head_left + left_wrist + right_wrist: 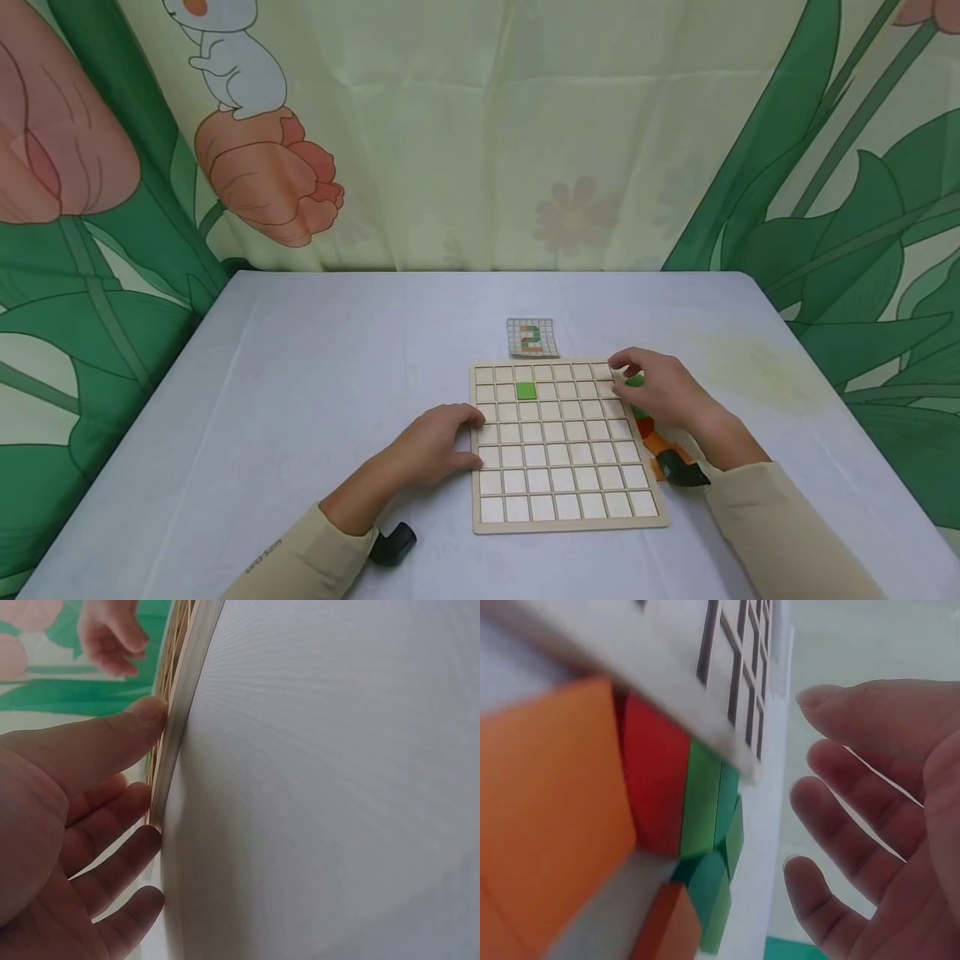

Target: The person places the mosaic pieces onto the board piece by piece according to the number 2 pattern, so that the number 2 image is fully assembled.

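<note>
A pale wooden grid board [570, 527] lies flat on the table, with one green square tile [527, 391] in a cell of its second row. Thumb and fingers of my left hand [427, 446] touch the board's left edge without curling round it. Near the upper right corner hovers my right hand [667, 396], its fingers loosely bent and nothing between them in the right wrist view. Along the board's right edge lie several loose tiles: a red one [654, 776], orange ones [551, 817] and green ones [701, 795]. Part of this pile is hidden by the right hand in the head view.
Just behind the board lies a small grid card [532, 337] with a coloured pattern. Both wrists carry black camera mounts. A white cloth covers the table [300, 375], and a printed curtain [480, 167] hangs behind it.
</note>
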Tool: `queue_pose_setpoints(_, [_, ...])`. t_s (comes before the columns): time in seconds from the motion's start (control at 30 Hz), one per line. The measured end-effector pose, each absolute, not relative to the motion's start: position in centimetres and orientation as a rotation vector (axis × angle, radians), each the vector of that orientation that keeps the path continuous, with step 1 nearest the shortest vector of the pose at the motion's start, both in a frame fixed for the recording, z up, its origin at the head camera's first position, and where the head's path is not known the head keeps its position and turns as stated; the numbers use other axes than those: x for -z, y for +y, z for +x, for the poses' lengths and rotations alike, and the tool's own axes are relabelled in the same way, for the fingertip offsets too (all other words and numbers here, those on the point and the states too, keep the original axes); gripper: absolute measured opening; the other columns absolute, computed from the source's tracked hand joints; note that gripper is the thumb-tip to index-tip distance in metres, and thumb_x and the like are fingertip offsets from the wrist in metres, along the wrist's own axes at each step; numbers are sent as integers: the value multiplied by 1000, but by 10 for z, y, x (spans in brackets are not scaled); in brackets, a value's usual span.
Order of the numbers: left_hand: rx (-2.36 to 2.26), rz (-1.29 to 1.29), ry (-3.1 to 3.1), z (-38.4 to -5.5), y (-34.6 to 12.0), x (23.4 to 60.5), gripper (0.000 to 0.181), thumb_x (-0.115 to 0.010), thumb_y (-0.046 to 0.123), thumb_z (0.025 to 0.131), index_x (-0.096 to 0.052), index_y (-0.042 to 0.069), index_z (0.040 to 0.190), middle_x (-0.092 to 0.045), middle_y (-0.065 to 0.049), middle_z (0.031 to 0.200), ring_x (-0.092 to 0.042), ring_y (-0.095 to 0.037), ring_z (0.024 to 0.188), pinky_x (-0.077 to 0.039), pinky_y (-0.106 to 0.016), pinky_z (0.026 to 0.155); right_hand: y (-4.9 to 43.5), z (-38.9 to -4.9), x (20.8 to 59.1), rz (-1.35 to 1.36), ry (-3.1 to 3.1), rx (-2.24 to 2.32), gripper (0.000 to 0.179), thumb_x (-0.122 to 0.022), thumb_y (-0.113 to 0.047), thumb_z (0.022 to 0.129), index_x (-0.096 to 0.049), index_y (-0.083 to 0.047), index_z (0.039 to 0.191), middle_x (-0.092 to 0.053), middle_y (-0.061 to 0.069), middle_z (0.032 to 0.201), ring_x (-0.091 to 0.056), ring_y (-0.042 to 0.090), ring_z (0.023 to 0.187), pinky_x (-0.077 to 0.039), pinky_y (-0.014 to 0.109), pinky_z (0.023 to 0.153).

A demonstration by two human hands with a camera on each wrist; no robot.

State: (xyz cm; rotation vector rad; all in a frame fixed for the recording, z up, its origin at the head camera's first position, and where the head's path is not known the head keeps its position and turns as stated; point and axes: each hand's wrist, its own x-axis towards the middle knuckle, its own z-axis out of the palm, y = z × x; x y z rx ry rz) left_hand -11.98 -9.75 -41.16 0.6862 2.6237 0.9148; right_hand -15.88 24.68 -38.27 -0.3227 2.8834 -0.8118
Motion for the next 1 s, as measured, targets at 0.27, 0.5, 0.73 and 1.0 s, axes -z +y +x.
queue_pose_setpoints(0.27, [-902, 689, 2631, -120, -98, 412, 47, -85, 17, 81, -63, 5, 121, -65, -3, 118, -58, -24, 117, -46, -42, 101, 271, -162, 385, -193, 2871, 781, 38, -67, -15, 95, -58, 0, 128, -61, 24, 119, -57, 38, 104, -59, 43, 79])
queue_pose_setpoints(0.5, [-907, 670, 2624, -119, -97, 410, 47, -84, 16, 81, -63, 5, 122, -64, -5, 120, -57, -25, 119, -45, -43, 102, 287, -165, 392, -74, 2862, 739, 39, -62, -14, 96, -55, 2, 131, -57, 27, 124, -56, 41, 106, -57, 47, 86])
queue_pose_setpoints(0.73, [-905, 666, 2629, -118, -97, 410, 47, -85, 16, 81, -63, 5, 122, -65, -4, 120, -57, -25, 119, -45, -42, 103, 295, -165, 394, -41, 2866, 717, 39, -62, -14, 97, -54, 6, 129, -57, 28, 125, -52, 44, 112, -50, 57, 95])
queue_pose_setpoints(1.0, [-906, 662, 2630, -118, -97, 411, 47, -85, 16, 81, -63, 5, 121, -64, -4, 119, -57, -24, 119, -45, -42, 102, 300, -162, 393, -55, 2857, 715, 41, -66, -17, 95, -56, 7, 126, -59, 27, 122, -53, 44, 109, -50, 57, 93])
